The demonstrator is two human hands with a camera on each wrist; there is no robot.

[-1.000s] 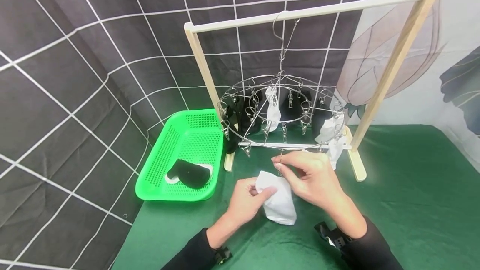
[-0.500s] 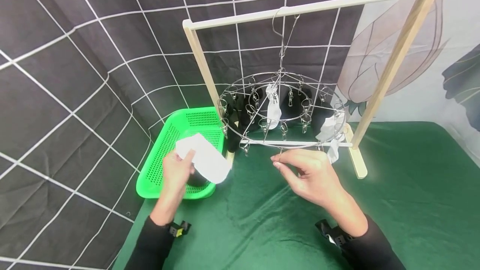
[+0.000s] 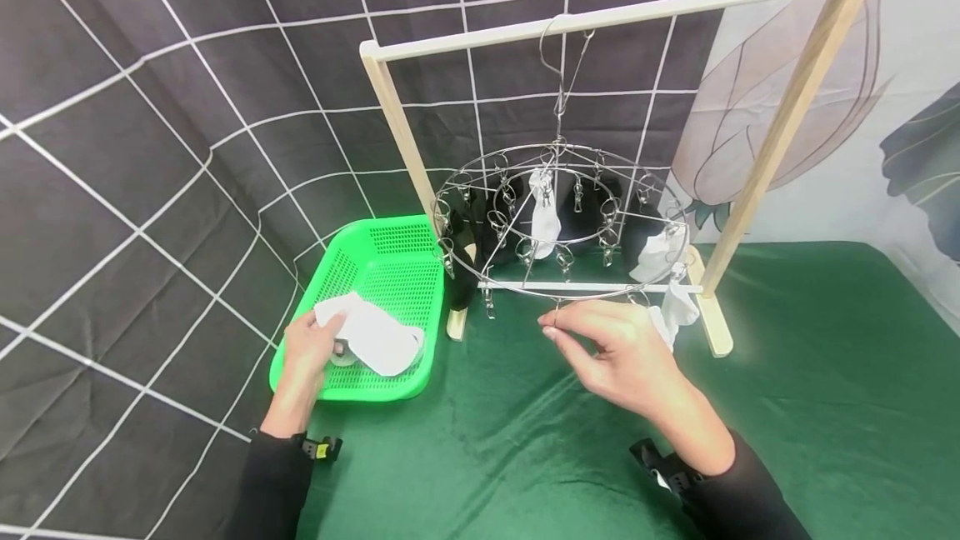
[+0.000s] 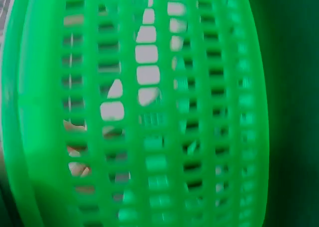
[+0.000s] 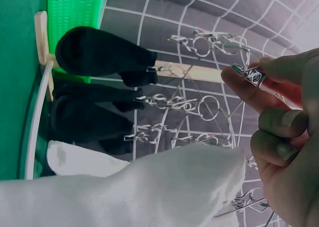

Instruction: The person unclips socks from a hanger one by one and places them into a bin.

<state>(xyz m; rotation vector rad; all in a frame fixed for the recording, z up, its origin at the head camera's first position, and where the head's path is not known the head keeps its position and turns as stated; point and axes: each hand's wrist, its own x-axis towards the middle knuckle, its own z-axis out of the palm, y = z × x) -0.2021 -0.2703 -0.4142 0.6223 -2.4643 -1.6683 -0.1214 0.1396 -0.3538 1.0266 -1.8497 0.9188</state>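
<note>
A white sock (image 3: pixel 378 338) is pinched by the left hand (image 3: pixel 306 348) inside the green basket (image 3: pixel 431 298), spread over what lies beneath. Through the basket's slotted side (image 4: pixel 164 152) the left wrist view shows patches of white cloth (image 4: pixel 147 57) and bits of fingers (image 4: pixel 79 168). The right hand (image 3: pixel 626 348) pinches a metal clip (image 5: pixel 253 76) between thumb and forefinger at the front of the round hanger (image 3: pixel 517 287). That clip carries nothing. Close to the right hand hangs a ribbed white sock (image 5: pixel 164 182).
Black socks (image 5: pixel 104 53) and another white sock (image 3: pixel 545 223) hang from clips on the hanger. A wooden stand (image 3: pixel 795 107) holds the hanger from its white crossbar (image 3: pixel 637 17). The green tabletop (image 3: pixel 465 457) lies below, with a dark gridded cloth (image 3: pixel 135 315) behind.
The left hand has carried the white sock leftward from beside the right hand to the basket, where it now covers the black sock seen there. The right hand has stayed at the clip.
</note>
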